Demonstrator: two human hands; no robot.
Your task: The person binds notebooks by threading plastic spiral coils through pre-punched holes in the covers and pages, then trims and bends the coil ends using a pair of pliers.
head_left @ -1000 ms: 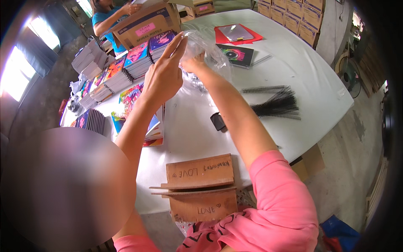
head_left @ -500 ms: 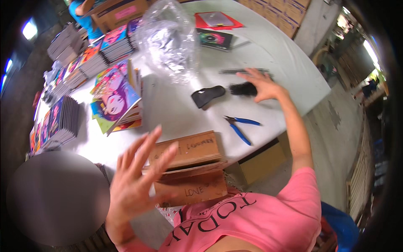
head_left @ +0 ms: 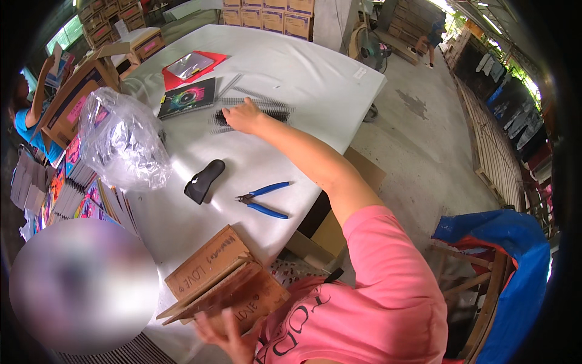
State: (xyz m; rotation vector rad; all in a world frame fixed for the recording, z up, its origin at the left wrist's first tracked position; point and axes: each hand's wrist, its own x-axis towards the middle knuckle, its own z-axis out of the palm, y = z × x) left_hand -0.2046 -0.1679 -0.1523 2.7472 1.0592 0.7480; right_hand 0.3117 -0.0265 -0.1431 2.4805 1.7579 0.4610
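My right hand (head_left: 242, 115) reaches across the white-covered table, its fingers curled down onto a bunch of black spiral binding coils (head_left: 276, 114). Longer loose coils (head_left: 257, 96) lie just beyond them. Close to my body, my left hand (head_left: 225, 337) is slightly blurred, fingers apart and nothing in them, by the lower edge of a brown wooden stand (head_left: 209, 261) with handwriting on it. Between the hands lie blue-handled cutting pliers (head_left: 267, 199), their jaws pointing left, and a black curved plastic piece (head_left: 204, 181).
A crumpled clear plastic bag (head_left: 121, 142) bulges at the left beside stacked colourful notebooks (head_left: 66, 188). Farther back are a black-covered notebook (head_left: 188, 98) and a red folder (head_left: 209, 68). A person in blue (head_left: 36, 124) stands by a cardboard box (head_left: 79, 103). Right of me is a blue-draped chair (head_left: 515, 242).
My view has swung to the right. My right hand has gone from spread above the coils to curled on them; my left hand has dropped down beside the wooden stand.
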